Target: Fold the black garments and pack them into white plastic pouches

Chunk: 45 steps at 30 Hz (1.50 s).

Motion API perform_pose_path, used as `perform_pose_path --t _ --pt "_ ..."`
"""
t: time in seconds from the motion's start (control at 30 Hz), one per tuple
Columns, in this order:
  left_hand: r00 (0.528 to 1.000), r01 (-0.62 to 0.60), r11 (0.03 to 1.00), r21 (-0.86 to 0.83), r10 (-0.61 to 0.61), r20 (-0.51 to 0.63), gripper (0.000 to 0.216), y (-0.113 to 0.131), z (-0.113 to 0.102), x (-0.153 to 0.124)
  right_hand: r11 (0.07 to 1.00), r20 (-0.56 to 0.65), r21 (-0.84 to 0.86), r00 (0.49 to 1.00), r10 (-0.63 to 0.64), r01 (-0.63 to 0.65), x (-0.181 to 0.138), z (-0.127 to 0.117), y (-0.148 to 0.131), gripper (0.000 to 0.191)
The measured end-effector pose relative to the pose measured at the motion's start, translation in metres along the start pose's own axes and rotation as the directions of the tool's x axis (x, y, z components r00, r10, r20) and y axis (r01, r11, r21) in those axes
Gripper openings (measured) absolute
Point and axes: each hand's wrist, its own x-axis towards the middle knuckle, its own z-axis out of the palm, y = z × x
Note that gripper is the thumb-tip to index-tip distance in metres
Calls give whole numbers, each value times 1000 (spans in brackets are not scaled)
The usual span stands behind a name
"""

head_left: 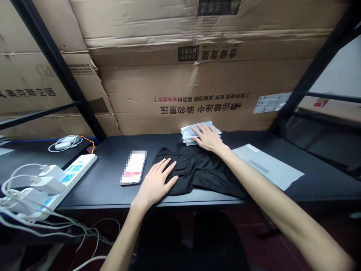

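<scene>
Cardboard boxes (197, 75) back a black tabletop (113, 158), where a black garment (203, 169) lies at the near edge. The left hand (156, 184) presses flat on its 9 o'clock end, fingers apart, a phone (133, 167) just beyond at 9 o'clock; the right hand (207, 138) rests, fingers spread, on a white paper stack (186, 133) at the garment's 12 o'clock.

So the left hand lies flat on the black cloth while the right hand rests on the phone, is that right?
Not quite. The left hand does lie flat on the black cloth, but the right hand rests on a stack of pale packets at the back of the table. The phone lies untouched to the left of the cloth. The head view shows this.
</scene>
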Motion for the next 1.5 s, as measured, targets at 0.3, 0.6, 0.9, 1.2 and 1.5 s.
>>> perform_pose_path --t 0.3,0.6,0.9,1.2,1.5 --pt "1000 -8 998 -67 9 12 58 -4 -5 4 976 -227 216 973 37 14 -35 -47 -10 46" --pt "999 29 991 -132 -27 18 32 9 -58 67 745 66 441 846 529 -500 -75 -32 38 15" --pt "974 220 964 -153 -209 83 37 -20 -10 160 655 214 493 810 546 -572 -69 1 54 24" --pt "991 31 977 -211 -2 136 33 -44 -1 183 661 219 539 844 489 -522 -71 6 66 23" --pt "989 -123 961 -247 141 53 26 -55 -15 169 676 196 636 925 326 -373 -76 -25 63 22"
